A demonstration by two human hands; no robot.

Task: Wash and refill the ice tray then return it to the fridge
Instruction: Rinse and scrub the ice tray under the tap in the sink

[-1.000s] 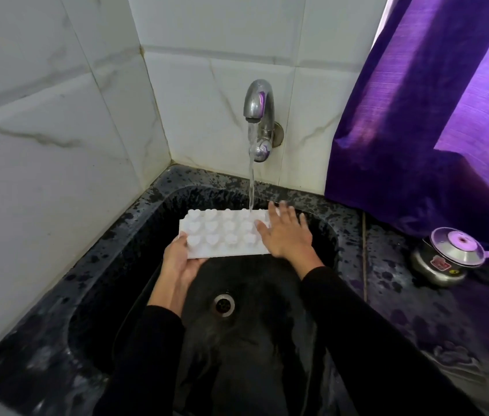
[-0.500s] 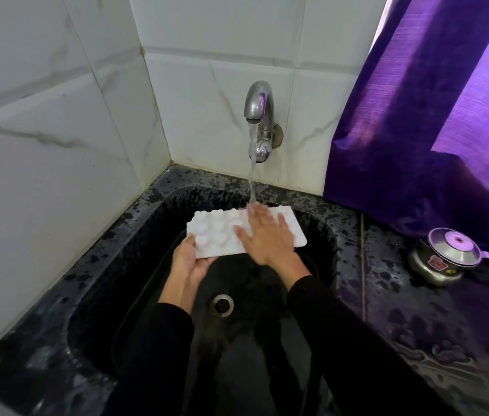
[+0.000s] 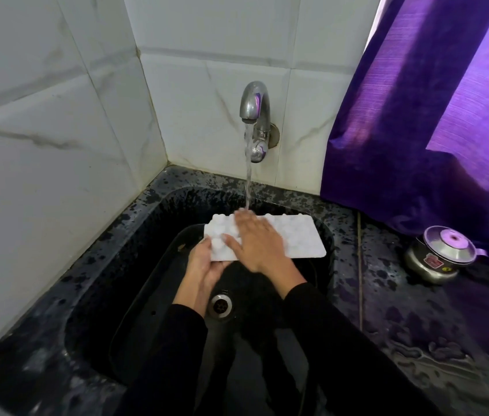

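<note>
A white ice tray [image 3: 295, 238] with bumpy, heart-shaped cells is held upside down over the black sink [image 3: 123, 265], under the running tap [image 3: 253, 115]. My left hand [image 3: 207, 259] grips the tray's near left corner from below, thumb on top. My right hand [image 3: 255, 238] lies flat on the tray's middle with straight fingers, its fingertips in the falling water stream [image 3: 248, 181]. The hand hides part of the tray's cells.
A drain [image 3: 221, 304] sits in the sink bottom below my wrists. White tiled walls close off the left and back. A purple curtain [image 3: 435, 115] hangs at the right, above a small steel pot with a lid [image 3: 441, 253] on the wet dark counter [image 3: 417, 340].
The tray has shifted right under the stream. My right hand has slid leftward across it from its right end to its middle. The left hand keeps its grip.
</note>
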